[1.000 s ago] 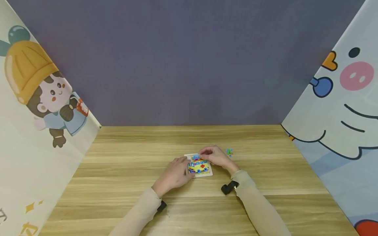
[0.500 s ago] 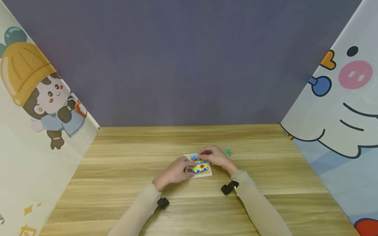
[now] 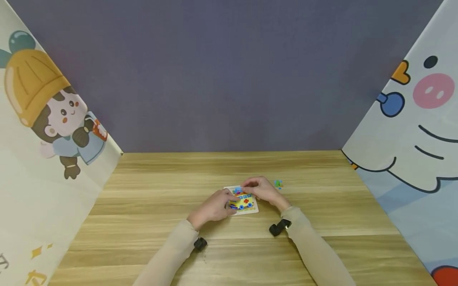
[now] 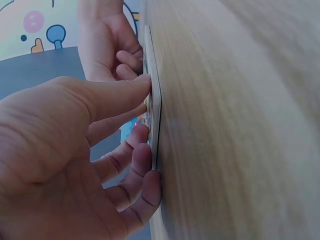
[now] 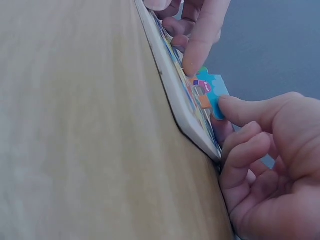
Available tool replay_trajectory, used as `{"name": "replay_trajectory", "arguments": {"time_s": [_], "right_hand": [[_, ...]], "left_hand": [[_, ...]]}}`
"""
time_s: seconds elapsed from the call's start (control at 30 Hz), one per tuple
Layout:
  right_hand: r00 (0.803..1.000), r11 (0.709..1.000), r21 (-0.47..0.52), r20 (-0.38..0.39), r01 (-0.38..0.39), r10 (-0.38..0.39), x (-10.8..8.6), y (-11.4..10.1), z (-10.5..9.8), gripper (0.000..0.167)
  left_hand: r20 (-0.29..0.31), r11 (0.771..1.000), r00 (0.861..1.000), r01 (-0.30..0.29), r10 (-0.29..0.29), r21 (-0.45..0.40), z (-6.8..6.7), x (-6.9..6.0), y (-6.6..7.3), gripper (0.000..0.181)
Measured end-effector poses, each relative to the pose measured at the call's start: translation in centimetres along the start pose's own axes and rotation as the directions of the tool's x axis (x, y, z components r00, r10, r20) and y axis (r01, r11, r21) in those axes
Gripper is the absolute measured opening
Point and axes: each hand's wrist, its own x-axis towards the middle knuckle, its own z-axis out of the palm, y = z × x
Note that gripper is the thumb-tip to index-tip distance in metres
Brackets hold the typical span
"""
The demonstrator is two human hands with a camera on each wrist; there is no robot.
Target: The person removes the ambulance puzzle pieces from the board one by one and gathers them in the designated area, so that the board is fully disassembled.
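Observation:
A small jigsaw puzzle (image 3: 247, 201) in a pale frame lies on the table; its picture shows a yellow ambulance with a red cross. In the right wrist view, a blue puzzle piece (image 5: 215, 89) with a purple and orange print stands tilted up off the puzzle. My right hand (image 3: 264, 190) pinches that piece between thumb and fingers at the frame's far right corner. From the left, my left hand (image 3: 213, 205) reaches over the frame. Its index finger (image 5: 201, 42) presses on the puzzle beside the piece, while the thumb touches the near side.
Just beyond my right hand lies a loose green and blue puzzle piece (image 3: 278, 183). The wooden table (image 3: 161, 178) ends at a grey back wall (image 3: 229, 79). Cartoon-printed panels (image 3: 425, 131) stand on both sides.
My left hand has shifted from the frame's left edge, its index finger now reaching over the puzzle. The right hand keeps its place with the piece.

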Motion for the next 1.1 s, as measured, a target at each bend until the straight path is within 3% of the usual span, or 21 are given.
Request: {"name": "replay_trajectory", "arguments": {"time_s": [0.23, 0.43, 0.73, 1.1], "right_hand": [[0.999, 1.000, 0.000, -0.030, -0.021, 0.021, 0.0, 0.0, -0.1, 0.025], [0.991, 0.994, 0.090, -0.112, -0.062, 0.072, 0.1, -0.1, -0.4, 0.034], [0.992, 0.990, 0.119, -0.085, -0.081, 0.091, -0.2, 0.1, -0.9, 0.041], [0.992, 0.986, 0.157, -0.097, -0.059, 0.075, -1.1, 0.8, -2.4, 0.036]], "left_hand": [[-0.001, 1.000, 1.000, 0.012, -0.012, 0.006, 0.0, -0.1, 0.5, 0.045], [-0.007, 0.999, 0.999, 0.033, -0.033, 0.026, 0.0, -0.1, 0.7, 0.045], [-0.012, 0.999, 0.999, 0.045, -0.045, 0.009, 0.2, -0.2, 0.5, 0.045], [-0.028, 0.998, 0.998, 0.060, -0.060, -0.014, 0.4, -0.1, 0.4, 0.047]]}}
